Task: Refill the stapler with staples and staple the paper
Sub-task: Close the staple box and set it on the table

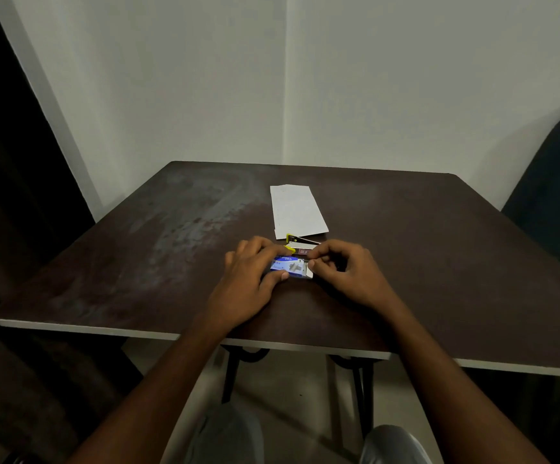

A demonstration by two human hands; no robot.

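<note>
Both hands work on the blue staple box (pixel 288 266) on the table (pixel 439 249), the left hand (pixel 250 274) pinching it still and the right hand (pixel 342 267) pinching its open end, so next a strip must go to the stapler (pixel 300 246) just behind, near the paper (pixel 297 211).

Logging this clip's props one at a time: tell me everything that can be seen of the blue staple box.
The staple box is a small, flat blue carton, apparently cardboard, with white lettering and a picture of staples on its top face. It lies flat on the dark table, just in front of the yellow stapler. The left hand steadies its left end, thumb against the near edge. The right hand pinches at its right end, where a pale inner part shows, so it looks partly open. The contents cannot be seen.
</note>
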